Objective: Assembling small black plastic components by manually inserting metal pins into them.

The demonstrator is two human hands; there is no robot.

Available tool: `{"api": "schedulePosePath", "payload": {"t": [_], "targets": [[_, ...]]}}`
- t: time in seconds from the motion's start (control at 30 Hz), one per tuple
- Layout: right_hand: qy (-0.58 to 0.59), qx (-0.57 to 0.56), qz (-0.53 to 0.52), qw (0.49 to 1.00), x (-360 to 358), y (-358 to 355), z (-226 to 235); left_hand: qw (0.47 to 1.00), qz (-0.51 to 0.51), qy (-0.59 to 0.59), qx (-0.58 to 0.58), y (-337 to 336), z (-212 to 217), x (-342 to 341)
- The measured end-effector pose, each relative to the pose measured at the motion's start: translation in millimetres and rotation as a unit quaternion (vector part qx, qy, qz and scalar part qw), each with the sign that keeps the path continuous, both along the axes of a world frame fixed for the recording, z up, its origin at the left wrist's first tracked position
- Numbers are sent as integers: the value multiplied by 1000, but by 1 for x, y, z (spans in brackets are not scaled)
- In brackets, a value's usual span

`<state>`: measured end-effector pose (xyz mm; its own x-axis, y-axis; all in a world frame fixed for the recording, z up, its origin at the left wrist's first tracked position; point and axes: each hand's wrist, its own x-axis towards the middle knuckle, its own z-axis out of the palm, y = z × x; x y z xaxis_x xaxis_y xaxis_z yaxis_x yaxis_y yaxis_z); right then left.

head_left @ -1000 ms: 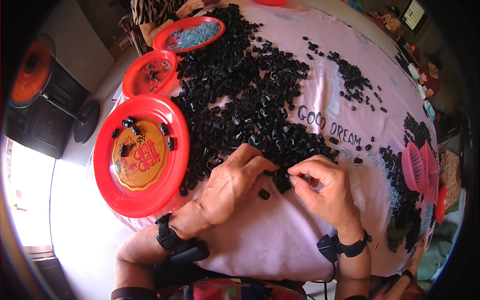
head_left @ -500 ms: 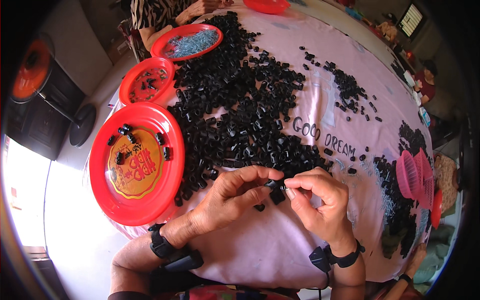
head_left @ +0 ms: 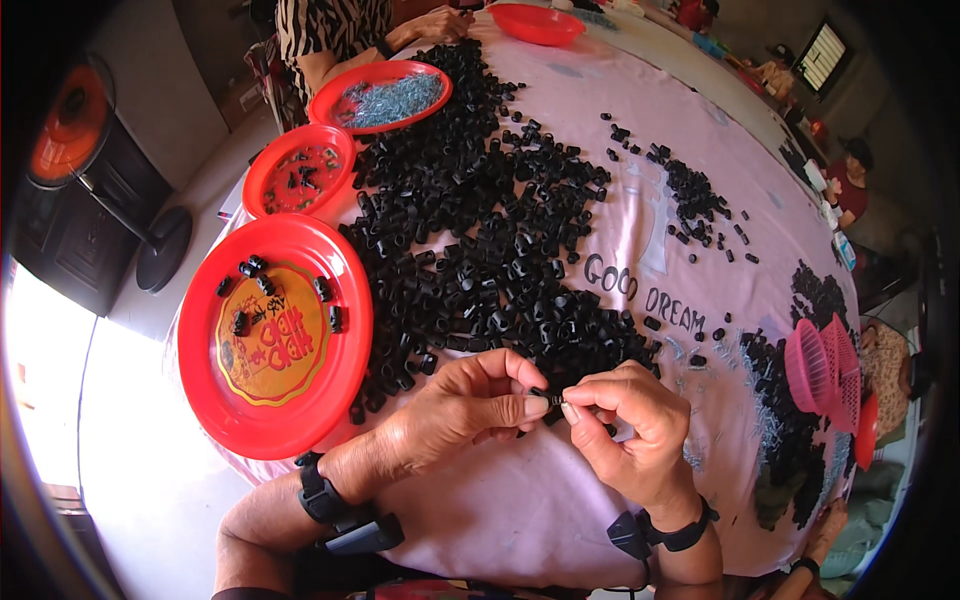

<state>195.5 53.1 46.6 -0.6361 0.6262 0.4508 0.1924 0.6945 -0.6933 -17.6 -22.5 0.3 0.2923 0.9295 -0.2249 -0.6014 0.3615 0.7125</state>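
Thumb and fingers of my left hand [head_left: 475, 405] grip a small black plastic fitting [head_left: 544, 395] above the near part of the table. At the fitting's right end, my right hand [head_left: 640, 425] pinches a tiny silvery piece [head_left: 562, 399], too small to name surely. The fingertips of both hands nearly meet there. Just beyond them spreads a big heap of similar black fittings [head_left: 480, 240]. To the left, a large red plate [head_left: 210, 400] carries several black pieces [head_left: 265, 285].
Behind the plate are a red bowl [head_left: 250, 180] with small parts and a red tray [head_left: 325, 110] of thin metal pieces. Another person's arm [head_left: 415, 30] rests at the far side. Pink baskets [head_left: 815, 370] stand right, beside more black parts. A fan [head_left: 70, 130] is left.
My hands have shifted slightly lower. The left thumb now lies over the black fitting, and the silvery piece is against the fitting's end. The view has tilted a little.
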Motion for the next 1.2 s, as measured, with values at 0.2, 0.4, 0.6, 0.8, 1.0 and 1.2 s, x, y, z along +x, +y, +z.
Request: {"api": "schedulePosePath", "payload": {"t": [0.2, 0.4, 0.6, 0.8, 1.0, 1.2], "targets": [[0, 63, 6, 998, -3, 0, 1, 1000, 11, 5, -27, -1, 5, 5], [3, 76, 5, 997, -4, 1, -1, 998, 14, -13, -53, -1, 4, 3], [-13, 93, 13, 996, -3, 1, 1, 999, 0, -4, -33, -1, 3, 3], [-36, 90, 23, 995, -3, 2, 0, 999, 1, -3, -49, -1, 3, 1], [-143, 46, 16, 988, 1, 7, -6, 988, 111, -84, -62, 6, 3, -14], [-182, 89, -32, 979, 0, 15, -15, 986, 126, -88, -57, 6, 4, -15]]}}
